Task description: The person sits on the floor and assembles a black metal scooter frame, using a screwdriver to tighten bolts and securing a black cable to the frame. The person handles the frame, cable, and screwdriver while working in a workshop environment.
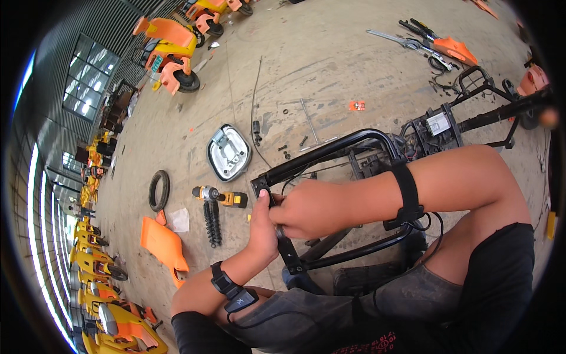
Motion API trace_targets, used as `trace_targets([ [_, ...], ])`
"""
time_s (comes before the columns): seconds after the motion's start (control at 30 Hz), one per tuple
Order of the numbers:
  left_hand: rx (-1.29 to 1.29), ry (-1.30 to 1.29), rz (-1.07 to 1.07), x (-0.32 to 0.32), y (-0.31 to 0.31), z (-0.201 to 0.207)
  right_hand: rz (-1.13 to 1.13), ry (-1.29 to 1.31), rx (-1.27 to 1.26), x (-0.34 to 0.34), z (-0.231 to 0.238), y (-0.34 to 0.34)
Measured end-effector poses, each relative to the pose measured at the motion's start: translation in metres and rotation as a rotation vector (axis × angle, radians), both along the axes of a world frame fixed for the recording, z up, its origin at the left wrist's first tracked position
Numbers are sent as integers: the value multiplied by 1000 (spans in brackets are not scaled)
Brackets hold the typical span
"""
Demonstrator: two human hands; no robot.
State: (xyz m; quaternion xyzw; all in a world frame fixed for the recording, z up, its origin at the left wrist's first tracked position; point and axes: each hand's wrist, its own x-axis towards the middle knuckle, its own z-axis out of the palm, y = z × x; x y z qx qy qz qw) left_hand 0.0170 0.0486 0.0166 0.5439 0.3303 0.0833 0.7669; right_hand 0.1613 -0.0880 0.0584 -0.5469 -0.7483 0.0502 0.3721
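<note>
A black tubular vehicle frame (306, 158) lies before me, its flat end crossbar (289, 255) toward the left. My left hand (263, 231) is closed round this crossbar, thumb pointing up along it. My right hand (306, 207) reaches across from the right with curled fingers against the same bar, touching or very near the left hand. Whatever its fingertips pinch is hidden behind the knuckles. Just left of the hands lie a yellow and black cordless impact wrench (233, 199) and black coil-spring shock absorbers (212, 225).
A silver lamp-like housing (233, 154), a tyre (158, 191) and an orange body panel (163, 245) lie on the concrete floor. Beyond the frame are a T-handle wrench (309, 121), loose bolts (303, 141) and a fork assembly (407, 42). Yellow-orange scooters (168, 44) stand along the left.
</note>
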Motion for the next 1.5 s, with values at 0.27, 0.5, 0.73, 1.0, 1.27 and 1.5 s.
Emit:
trace_targets([
  [0.27,1,-9,57,2,-2,3,208,-272,-214,-6,5,-5],
  [0.5,34,0,48,2,-4,4,266,-357,-352,-9,8,-6],
  [0.73,-4,-6,59,4,-8,10,341,-421,-401,-12,-8,-9],
  [1.0,0,1,53,4,-9,12,326,-425,-397,-15,-20,-10],
  [1.27,33,-2,30,1,-3,2,317,-504,-396,-20,-16,-10],
  [1.5,-2,-7,49,2,-2,3,301,-558,-422,-12,-9,-13],
])
